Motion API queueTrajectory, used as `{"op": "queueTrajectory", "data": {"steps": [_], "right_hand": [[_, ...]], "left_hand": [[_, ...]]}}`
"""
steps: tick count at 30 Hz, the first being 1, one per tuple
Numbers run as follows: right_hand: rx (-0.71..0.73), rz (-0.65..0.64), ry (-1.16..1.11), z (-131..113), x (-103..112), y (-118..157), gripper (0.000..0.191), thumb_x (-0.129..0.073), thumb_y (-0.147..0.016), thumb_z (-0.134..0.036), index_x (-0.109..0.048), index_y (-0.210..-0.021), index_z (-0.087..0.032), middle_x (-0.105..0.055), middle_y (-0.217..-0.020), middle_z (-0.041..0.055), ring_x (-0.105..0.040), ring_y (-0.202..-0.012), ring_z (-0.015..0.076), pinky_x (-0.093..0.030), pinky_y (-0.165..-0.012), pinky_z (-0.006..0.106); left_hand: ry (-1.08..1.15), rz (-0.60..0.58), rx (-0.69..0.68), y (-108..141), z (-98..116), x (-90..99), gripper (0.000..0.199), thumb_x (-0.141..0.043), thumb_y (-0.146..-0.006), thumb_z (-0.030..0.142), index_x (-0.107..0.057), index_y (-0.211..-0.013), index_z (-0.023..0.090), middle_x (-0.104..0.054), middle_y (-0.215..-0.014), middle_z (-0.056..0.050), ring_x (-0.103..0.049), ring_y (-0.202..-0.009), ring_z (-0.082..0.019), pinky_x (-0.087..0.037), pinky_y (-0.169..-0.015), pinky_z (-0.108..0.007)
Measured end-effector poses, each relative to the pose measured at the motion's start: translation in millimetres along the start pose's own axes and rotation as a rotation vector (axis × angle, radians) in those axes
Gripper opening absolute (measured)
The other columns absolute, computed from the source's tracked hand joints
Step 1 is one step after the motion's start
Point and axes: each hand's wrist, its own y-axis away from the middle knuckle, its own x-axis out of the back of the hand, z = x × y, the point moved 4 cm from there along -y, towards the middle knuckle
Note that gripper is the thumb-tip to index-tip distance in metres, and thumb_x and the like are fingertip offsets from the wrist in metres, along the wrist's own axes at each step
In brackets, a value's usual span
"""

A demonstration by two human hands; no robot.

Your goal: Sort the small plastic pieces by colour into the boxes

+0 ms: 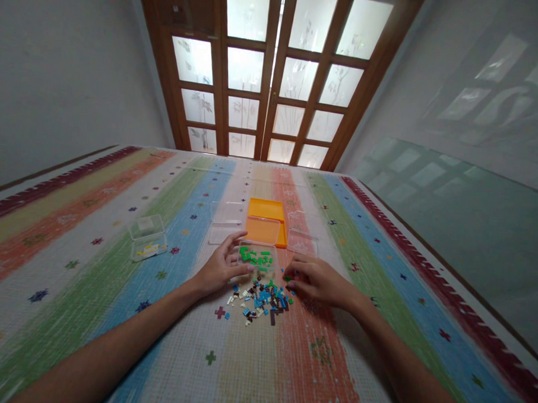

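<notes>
Over on the left side of the striped cloth [212, 332], there's a see-through box [149, 257] with its lid up and some yellow and pale bits inside. It sits well apart from the main pile, probably so those colors don't get mixed back in. Next along, the left hand [221, 266] is half open, fingers and thumb spread around the left end of another see-through box [275, 258], which looks like a way of keeping something that light from sliding around.

That middle box is the one to look at: shallow, lid tipped back, with bright green pieces [257, 258] scattered loosely inside, mostly little blocks and short bars. It's between the hands, just in front of an orange case [266, 208]. Right below it is a messy heap of small loose pieces [265, 299] in blue, cream, dark brown and a bit of green, kept close, I'd guess, for a short reach.

Then the right hand [315, 279] is at the heap's right edge, fingers curled down and tips close together near a green bit. Can't tell if it's actually pinching anything; too small to see.
</notes>
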Motion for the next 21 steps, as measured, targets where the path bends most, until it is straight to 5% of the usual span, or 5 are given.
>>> {"op": "queueTrajectory", "data": {"steps": [8, 21], "right_hand": [[-0.017, 0.029, 0.034, 1.9, -0.7, -1.8, 0.021, -0.05, -0.094, -0.018, -0.07, -0.099, -0.017, -0.071, -0.099, 0.0095, -0.064, -0.089, 0.0193, -0.046, -0.076, 0.029], [-0.082, -0.076, 0.143, -6.2, 4.8, -3.5, 0.02, -0.058, -0.088, -0.023, -0.073, -0.102, -0.018, -0.069, -0.101, 0.0079, -0.064, -0.089, 0.0202, -0.043, -0.075, 0.028]], "left_hand": [[0.005, 0.001, 0.002, -0.1, -0.8, 0.4, 0.078, -0.084, -0.065, 0.018, -0.047, -0.133, 0.028, -0.046, -0.132, -0.01, -0.062, -0.11, -0.025, -0.051, -0.099, -0.049], [-0.008, -0.001, -0.011, -0.2, -0.6, 0.1, 0.077, -0.084, -0.066, 0.019, -0.048, -0.134, 0.027, -0.046, -0.136, -0.012, -0.06, -0.114, -0.027, -0.049, -0.101, -0.049]]}}
